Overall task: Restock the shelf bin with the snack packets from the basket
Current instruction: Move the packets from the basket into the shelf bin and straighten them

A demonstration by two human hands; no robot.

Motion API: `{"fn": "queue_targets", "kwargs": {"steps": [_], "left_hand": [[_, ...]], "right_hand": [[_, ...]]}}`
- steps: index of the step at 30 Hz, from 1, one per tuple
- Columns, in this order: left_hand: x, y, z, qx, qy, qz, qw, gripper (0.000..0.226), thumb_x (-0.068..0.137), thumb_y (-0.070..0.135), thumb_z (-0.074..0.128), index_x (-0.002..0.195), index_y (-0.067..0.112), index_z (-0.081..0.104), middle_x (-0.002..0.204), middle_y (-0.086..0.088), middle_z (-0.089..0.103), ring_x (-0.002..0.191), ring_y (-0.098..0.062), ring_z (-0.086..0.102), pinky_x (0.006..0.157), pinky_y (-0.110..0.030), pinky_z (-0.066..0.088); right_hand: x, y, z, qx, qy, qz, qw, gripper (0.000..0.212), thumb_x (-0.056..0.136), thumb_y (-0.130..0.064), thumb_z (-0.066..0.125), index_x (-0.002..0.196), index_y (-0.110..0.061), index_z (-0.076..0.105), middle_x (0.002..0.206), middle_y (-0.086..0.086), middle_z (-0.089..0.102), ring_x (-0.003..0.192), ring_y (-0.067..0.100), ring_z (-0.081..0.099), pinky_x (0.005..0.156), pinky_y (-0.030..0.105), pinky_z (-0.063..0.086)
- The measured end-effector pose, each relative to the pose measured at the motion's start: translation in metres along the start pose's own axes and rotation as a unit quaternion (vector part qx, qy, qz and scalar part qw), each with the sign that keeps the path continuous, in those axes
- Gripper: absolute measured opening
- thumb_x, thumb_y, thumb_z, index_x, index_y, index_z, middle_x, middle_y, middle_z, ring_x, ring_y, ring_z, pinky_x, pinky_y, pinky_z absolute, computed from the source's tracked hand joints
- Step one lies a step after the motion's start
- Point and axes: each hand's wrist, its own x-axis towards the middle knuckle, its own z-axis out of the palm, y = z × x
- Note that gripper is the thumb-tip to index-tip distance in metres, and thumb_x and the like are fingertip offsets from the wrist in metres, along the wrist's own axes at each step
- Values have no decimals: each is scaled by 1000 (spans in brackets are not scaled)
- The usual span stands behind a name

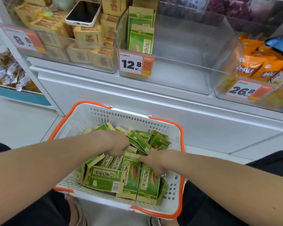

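Note:
A white basket [82, 121] with orange rim and handles sits on my lap, full of green and tan snack packets [104, 178]. My left hand [117, 144] reaches into the middle of the pile, fingers curled down among the packets. My right hand [155, 162] rests on the pile just to its right, fingers closed on the top edge of an upright packet [131, 175]. Above, the clear shelf bin [194, 62] with the 12.8 price tag [136, 64] holds a couple of the same packets [140, 38] standing at its left end; the rest of it is bare.
Left of the bin, a clear bin of tan packets [87, 38] has a phone [83, 13] lying on top. An adjoining bin to the right holds orange packets [265, 62], tagged 26.8. A white shelf ledge [137, 98] runs between basket and bins.

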Motion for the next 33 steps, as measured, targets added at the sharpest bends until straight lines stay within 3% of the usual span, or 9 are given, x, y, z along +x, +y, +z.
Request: {"fn": "queue_targets", "kwargs": {"steps": [5,8,12,17,21,25,29,31,33], "left_hand": [[1,9,-5,-6,7,24,1000,31,106,26,47,133,20,61,124,-4,67,109,-27,65,89,-42,56],[-2,11,-8,-8,12,30,999,34,107,26,47,139,21,59,132,-4,65,115,-27,63,92,-42,55],[-3,6,-8,-56,26,32,998,40,107,19,48,146,22,54,139,-4,62,121,-25,61,95,-37,52],[-2,-8,-8,-211,54,35,975,73,98,26,73,158,22,32,138,-2,63,104,-15,58,80,-23,47],[-4,-24,-12,-330,98,27,938,57,87,47,83,133,25,58,125,6,67,108,-16,67,94,-34,55],[-5,-32,-17,-528,236,1,816,33,86,41,86,104,17,74,92,-4,79,86,-23,77,77,-38,61],[-18,-28,-27,-662,348,-11,664,36,71,28,97,92,7,79,87,-17,79,80,-32,76,68,-36,62],[-24,-26,-35,-677,371,1,636,36,69,33,98,90,9,81,87,-21,78,77,-38,74,71,-50,61],[-30,-23,-46,-672,385,23,633,32,73,38,96,83,12,80,77,-17,74,67,-33,68,65,-46,59]], "right_hand": [[4,-3,-5,2,45,-17,999,81,95,-17,71,161,-23,25,121,12,54,87,26,63,65,38,55],[7,-2,-15,0,17,-32,999,64,95,-36,73,150,-13,49,120,7,67,102,27,66,86,42,60],[3,-3,-26,-10,5,-52,999,51,96,-31,74,141,-11,59,122,7,68,106,28,66,93,41,58],[-14,30,-64,90,137,-42,986,39,96,-14,65,134,-24,68,128,0,68,113,22,63,94,32,51],[-31,57,-87,225,251,-8,942,26,99,-17,64,124,-22,68,123,0,60,112,21,59,87,27,46],[-37,68,-91,384,294,25,875,18,94,-11,67,108,-20,70,111,2,65,99,24,67,82,39,61],[-47,63,-99,378,295,22,877,17,84,-8,73,100,-16,71,89,-2,71,84,20,70,74,38,61],[-49,53,-103,425,297,-14,855,29,85,-22,77,112,-19,65,102,2,74,87,21,75,78,44,64],[-50,38,-107,447,346,-48,824,44,88,-45,73,124,-27,58,120,0,70,105,20,72,90,45,60]]}}
